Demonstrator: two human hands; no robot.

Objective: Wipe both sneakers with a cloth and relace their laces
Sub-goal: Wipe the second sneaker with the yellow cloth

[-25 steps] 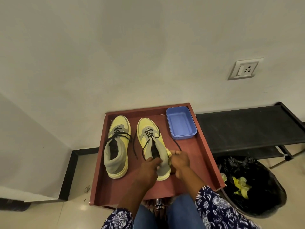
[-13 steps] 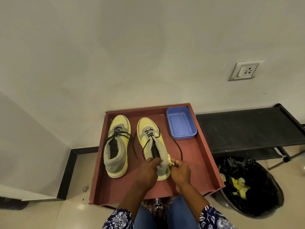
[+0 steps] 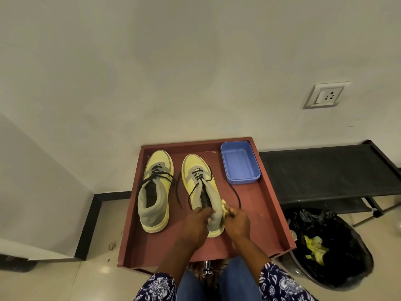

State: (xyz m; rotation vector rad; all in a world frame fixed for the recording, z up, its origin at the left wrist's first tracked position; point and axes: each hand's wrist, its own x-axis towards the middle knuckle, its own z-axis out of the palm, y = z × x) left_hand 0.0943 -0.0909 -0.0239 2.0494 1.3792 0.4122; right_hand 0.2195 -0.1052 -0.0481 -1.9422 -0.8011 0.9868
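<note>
I see the left hand (image 3: 198,222) with its grip closed round the grey collar of the right-hand sneaker (image 3: 201,190), steadying it on the red tray (image 3: 269,205). The right hand (image 3: 236,220) is clenched on a small yellow cloth (image 3: 224,206), pressed against the outer side of that collar, just beside the left grip. A loose black lace (image 3: 236,193) loops out from this shoe over the tray floor, ahead of the right grip. The other sneaker (image 3: 155,190) stands apart, to the left of the left grip, laces slack. A blue tub (image 3: 239,162) sits in the tray's far right corner, beyond the right grip. A black bin (image 3: 329,246) stands right of the tray.
</note>
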